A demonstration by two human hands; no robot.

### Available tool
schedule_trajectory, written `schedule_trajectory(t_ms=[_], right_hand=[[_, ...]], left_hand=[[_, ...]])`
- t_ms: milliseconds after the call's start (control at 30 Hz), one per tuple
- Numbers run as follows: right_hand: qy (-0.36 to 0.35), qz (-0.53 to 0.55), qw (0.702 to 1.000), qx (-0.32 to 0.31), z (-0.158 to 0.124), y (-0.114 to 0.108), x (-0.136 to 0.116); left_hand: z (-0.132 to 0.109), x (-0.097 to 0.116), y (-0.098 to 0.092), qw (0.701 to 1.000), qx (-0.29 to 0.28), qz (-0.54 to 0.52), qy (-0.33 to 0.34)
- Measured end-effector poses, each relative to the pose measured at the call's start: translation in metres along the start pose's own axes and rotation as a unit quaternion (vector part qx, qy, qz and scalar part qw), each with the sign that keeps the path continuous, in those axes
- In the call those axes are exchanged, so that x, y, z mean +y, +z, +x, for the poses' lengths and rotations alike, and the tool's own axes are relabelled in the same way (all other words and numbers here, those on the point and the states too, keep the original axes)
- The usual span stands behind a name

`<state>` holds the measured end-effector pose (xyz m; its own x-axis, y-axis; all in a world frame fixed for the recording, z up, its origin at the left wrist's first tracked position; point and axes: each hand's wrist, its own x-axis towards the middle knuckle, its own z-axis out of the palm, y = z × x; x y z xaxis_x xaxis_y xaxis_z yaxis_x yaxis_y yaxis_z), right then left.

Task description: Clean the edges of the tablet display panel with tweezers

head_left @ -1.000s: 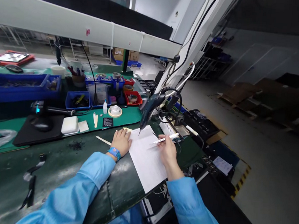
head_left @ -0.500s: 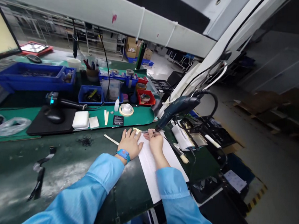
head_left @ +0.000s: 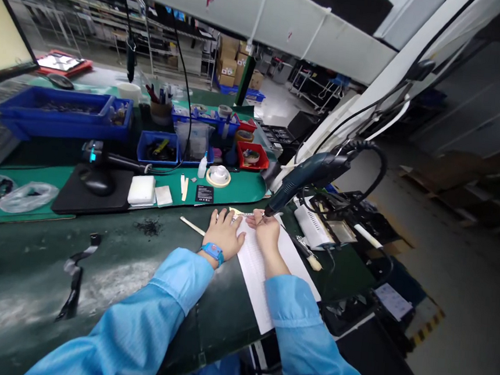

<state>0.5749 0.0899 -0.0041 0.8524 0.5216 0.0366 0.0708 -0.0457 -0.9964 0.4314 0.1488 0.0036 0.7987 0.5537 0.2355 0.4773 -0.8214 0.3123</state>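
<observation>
My left hand [head_left: 225, 230] lies flat with fingers spread on the top left edge of a white paper sheet [head_left: 285, 260] on the dark green bench. My right hand [head_left: 265, 228] rests on the sheet beside it, fingers pinched around a thin pen-like tool [head_left: 247, 213] that points left near the sheet's top. A blue wristband [head_left: 213, 251] sits on my left wrist. Just above my right hand hangs a dark blue electric screwdriver [head_left: 307, 175] on a cable.
Behind the hands lie a pale stick [head_left: 192, 225], a small black card [head_left: 204, 193], a tape roll [head_left: 218, 176], a glue bottle [head_left: 202, 166], white pads [head_left: 142, 190] and a mouse on a black mat [head_left: 95, 181]. Blue bins [head_left: 59, 113] and a red bin [head_left: 253, 155] stand further back. A white device [head_left: 316, 228] sits right.
My right hand moved left from the sheet's right side to its top, next to my left hand. The white pen it held a second ago is no longer in it. The view shifted right.
</observation>
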Motion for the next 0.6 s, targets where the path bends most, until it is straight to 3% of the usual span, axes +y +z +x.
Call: schedule_trajectory(t_ms=[300,433,533,600], right_hand=[[-0.002,0.016,1.0,0.021,-0.004,0.002,0.0],[0.002,0.023,0.998,0.053,-0.007,0.0,-0.012],[0.001,0.021,0.996,0.088,-0.026,-0.016,-0.033],[-0.004,0.014,0.995,0.102,-0.046,-0.038,-0.044]], left_hand=[[-0.002,0.0,0.0,1.0,0.01,-0.006,0.009],[-0.001,0.003,-0.005,1.0,0.015,-0.015,0.009],[-0.02,0.007,-0.013,0.999,0.027,-0.021,0.039],[-0.05,0.005,-0.021,0.992,0.051,-0.049,0.102]])
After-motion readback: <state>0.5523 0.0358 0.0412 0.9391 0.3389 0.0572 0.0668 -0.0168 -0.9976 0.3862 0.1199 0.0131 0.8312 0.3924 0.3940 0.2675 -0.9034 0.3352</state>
